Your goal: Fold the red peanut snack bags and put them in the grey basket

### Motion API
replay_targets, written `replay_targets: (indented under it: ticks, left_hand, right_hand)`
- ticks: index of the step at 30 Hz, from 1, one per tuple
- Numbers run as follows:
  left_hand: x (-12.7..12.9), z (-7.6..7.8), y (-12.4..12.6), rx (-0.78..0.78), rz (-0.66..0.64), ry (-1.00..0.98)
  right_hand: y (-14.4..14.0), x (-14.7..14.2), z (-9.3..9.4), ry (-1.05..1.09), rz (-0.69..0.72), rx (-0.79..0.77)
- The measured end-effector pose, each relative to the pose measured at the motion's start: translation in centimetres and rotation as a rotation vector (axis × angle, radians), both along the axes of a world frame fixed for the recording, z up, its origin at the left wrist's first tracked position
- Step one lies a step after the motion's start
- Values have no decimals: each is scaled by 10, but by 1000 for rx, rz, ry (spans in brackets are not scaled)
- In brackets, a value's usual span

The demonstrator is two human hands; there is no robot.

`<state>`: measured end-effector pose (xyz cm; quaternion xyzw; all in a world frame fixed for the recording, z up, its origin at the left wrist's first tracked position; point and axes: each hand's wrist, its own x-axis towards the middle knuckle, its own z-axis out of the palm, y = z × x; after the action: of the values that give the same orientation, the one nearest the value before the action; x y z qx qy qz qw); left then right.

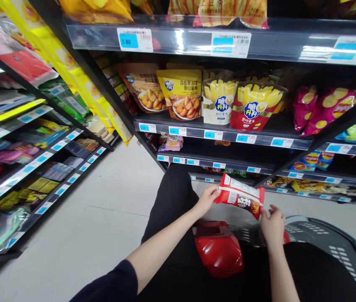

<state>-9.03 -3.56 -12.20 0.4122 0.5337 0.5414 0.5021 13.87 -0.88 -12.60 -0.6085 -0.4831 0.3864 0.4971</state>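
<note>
Both hands, the left hand (pixel 207 198) and right hand (pixel 272 224), are gripping a red snack packet (pixel 240 195) by its ends. A dark shopping basket (pixel 331 247) is sitting below, its contents hidden.

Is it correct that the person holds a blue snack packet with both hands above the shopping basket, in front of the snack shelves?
Not quite: the snack packet is red, with a white panel, not blue. The head view shows the left hand and the right hand gripping its two ends above the shopping basket, in front of the snack shelves.
</note>
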Motion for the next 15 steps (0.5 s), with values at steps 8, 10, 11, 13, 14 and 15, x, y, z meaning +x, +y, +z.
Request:
replay_targets:
  ticks: [8, 10, 11, 13, 14, 15]
  left_hand:
    - [-2, 33, -6, 99, -283, 228]
    - [-3, 36, -7, 99, -374, 222]
    - [-4, 37, -7, 103, -415, 221]
    - [-5, 39, -7, 113, -472, 218]
    - [-5, 39, -8, 118, -485, 214]
    - [-5, 39, -8, 121, -489, 209]
  right_hand:
    - [-21, -65, 41, -601, 504, 626]
    - [-20, -67, 38, -651, 492, 615]
    - [-20, -66, 36, -667, 490, 614]
    - [-20, -62, 33, -729, 515, 630]
    - [-22, -60, 32, -784, 532, 646]
    - [-24, -59, 31, -853, 549, 665]
